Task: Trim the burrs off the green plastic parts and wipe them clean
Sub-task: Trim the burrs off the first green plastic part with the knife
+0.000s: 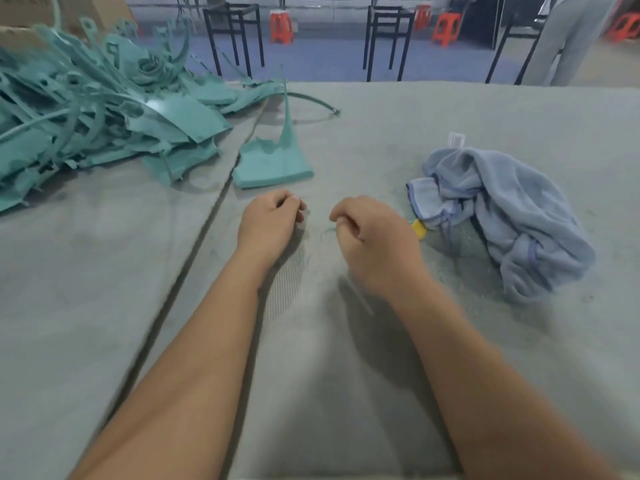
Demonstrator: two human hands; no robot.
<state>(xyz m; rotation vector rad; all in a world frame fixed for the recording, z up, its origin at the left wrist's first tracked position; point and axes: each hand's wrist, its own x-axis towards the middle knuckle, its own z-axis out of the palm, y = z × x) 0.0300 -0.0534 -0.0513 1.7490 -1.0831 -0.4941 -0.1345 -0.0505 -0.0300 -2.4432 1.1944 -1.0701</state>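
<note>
Though both curled hands blur, a yellow object hides behind the right hand

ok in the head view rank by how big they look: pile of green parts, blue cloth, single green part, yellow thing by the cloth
1. pile of green parts
2. blue cloth
3. single green part
4. yellow thing, mostly hidden by the right hand, so its rank is unsure

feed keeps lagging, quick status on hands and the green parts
Left hand and right hand curled, no part held. One green part just ahead, pile far left. Cloth at right, nothing blocking.
</note>
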